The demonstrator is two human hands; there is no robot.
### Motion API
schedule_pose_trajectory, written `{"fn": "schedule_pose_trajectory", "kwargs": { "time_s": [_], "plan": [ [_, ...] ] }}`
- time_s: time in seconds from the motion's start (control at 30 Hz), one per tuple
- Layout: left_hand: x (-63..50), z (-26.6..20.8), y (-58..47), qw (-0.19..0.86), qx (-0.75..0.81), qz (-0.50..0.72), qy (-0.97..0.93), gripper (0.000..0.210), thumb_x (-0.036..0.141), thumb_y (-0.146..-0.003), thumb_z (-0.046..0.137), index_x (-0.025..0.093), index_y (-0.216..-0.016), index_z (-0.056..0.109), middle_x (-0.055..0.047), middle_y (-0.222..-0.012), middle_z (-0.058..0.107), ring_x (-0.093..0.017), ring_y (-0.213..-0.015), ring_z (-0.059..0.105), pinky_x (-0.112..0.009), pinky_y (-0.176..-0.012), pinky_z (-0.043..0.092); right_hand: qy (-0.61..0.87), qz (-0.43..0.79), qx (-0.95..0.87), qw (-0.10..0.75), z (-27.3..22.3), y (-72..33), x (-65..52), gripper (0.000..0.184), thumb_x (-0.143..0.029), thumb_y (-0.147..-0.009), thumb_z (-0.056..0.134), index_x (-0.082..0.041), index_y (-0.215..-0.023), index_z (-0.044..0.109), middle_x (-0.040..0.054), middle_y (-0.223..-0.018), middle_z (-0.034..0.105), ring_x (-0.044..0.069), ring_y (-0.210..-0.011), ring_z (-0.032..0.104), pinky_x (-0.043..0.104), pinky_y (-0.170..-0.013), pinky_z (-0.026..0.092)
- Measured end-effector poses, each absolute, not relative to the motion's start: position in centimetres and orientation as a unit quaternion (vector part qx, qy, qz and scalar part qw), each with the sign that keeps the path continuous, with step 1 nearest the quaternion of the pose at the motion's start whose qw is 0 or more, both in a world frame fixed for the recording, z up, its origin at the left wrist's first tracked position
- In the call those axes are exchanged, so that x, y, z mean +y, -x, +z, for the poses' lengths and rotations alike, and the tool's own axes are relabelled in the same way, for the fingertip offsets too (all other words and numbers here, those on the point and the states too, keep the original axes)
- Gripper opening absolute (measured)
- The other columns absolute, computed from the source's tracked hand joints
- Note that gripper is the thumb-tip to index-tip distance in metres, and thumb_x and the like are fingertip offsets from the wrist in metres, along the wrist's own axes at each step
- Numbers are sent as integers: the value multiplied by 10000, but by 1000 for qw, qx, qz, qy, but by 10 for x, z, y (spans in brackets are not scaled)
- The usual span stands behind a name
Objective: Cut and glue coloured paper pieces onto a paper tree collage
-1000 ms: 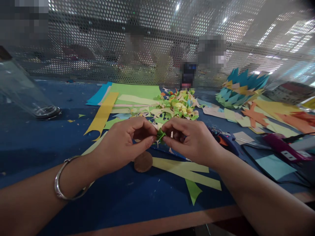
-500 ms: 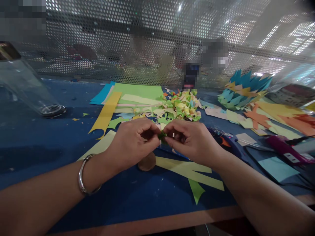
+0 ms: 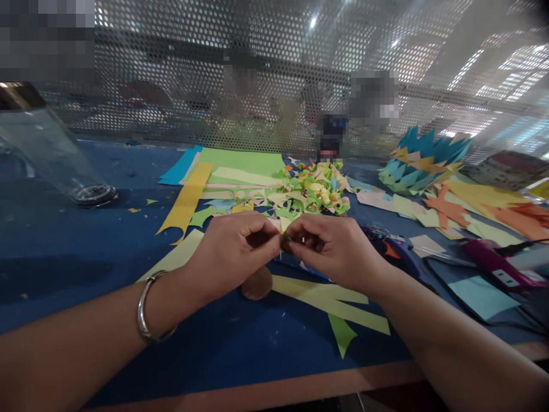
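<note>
My left hand [image 3: 240, 243], with a silver bangle at the wrist, and my right hand [image 3: 332, 246] meet fingertip to fingertip above the blue table [image 3: 193, 355]. Thumbs and forefingers pinch a small green paper piece [image 3: 285, 244] between them, mostly covered by the fingers. Under my left hand lies a round brown disc [image 3: 257, 284]. Pale yellow paper strips [image 3: 326, 297] and a green paper scrap [image 3: 342, 335] rest below my right hand. Just beyond the hands rises a heap of curled paper pieces [image 3: 321, 186], mainly green and cream.
A glass jar [image 3: 55, 149] stands at left. Coloured paper sheets [image 3: 244, 160] lie at the back before a perforated metal screen [image 3: 180, 109]. On the right are a dark blue tool with an orange trigger [image 3: 397, 254], a purple power strip [image 3: 500, 266] with cables, and a spiky folded-paper piece [image 3: 426, 160].
Both hands stay nearly in place, still pinching. Less of the green paper piece shows between the fingertips now. The whole view has shifted slightly.
</note>
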State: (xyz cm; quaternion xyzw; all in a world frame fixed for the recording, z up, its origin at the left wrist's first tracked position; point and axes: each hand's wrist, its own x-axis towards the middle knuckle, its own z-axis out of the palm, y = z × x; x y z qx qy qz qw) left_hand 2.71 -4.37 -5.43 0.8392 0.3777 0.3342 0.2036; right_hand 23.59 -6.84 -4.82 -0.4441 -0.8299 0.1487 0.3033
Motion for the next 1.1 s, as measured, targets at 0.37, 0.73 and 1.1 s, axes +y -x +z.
{"fn": "schedule_pose_trajectory", "kwargs": {
  "time_s": [0.37,0.73,1.1],
  "plan": [
    [-35,-60,-20,341,374,286,-814,117,257,-876,637,227,-943,729,-13,-863,761,-180,-772,705,-288,-684,516,443,168,-830,294,-50,-237,-66,134,-288,-914,682,-170,-851,673,-9,-699,638,103,-621,559,234,-587,379],
    [-35,-53,-25,484,380,323,-719,25,193,-780,668,189,-764,649,8,-745,657,-140,-704,628,-263,-647,479,433,189,-827,303,-50,-234,-66,209,-333,-934,662,-170,-804,644,-24,-664,602,84,-575,493,235,-562,347],
    [-34,-51,-25,514,401,367,-663,67,203,-771,717,179,-778,655,4,-707,664,-140,-681,634,-278,-661,509,447,239,-799,323,-50,-233,-68,160,-340,-922,660,-182,-932,684,-32,-665,610,89,-553,524,218,-527,388]
  ]
}}
